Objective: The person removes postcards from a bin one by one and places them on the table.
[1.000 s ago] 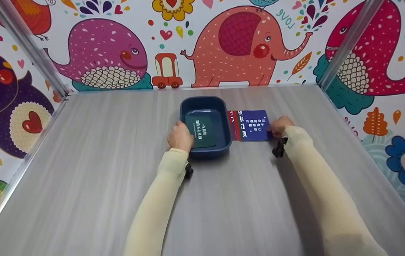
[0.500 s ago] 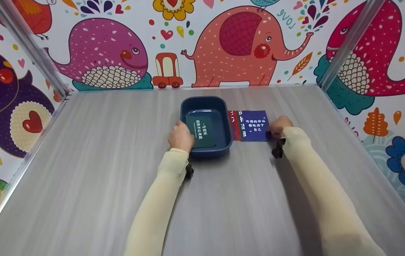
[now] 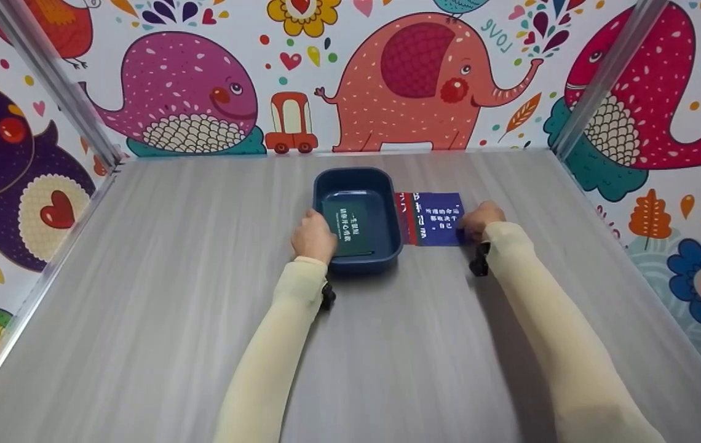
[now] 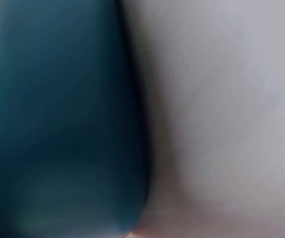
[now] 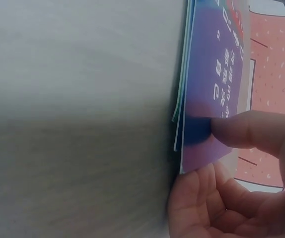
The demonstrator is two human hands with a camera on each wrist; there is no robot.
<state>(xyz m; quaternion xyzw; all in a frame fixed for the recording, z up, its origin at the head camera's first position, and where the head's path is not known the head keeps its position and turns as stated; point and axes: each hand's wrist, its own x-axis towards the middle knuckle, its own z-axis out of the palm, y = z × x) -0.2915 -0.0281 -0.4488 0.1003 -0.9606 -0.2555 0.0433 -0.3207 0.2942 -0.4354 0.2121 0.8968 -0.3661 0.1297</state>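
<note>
A dark blue plastic tub (image 3: 356,266) stands on the table, with my left hand (image 3: 315,237) gripping its left rim near the front. In the left wrist view the tub (image 4: 63,119) fills one side, blurred, and nearly all of the hand is out of sight. Inside the tub lies a dark green card (image 3: 353,227) with white lettering. Right of the tub lies a purple-blue card (image 3: 439,218) with white lettering and a red and green strip along its left. My right hand (image 3: 483,220) holds its right edge; in the right wrist view the thumb (image 5: 232,130) presses its face, over several thin layers.
Both hands work toward the back of a grey wood-grain table (image 3: 203,307). Behind it rises a wall panel printed with cartoon animals, such as an elephant (image 3: 412,80). Metal posts (image 3: 609,80) stand at the back corners. A small black wrist camera (image 3: 479,261) hangs under the right cuff.
My right hand has shifted slightly to the left at the card's edge. The left hand and the tub keep their places.
</note>
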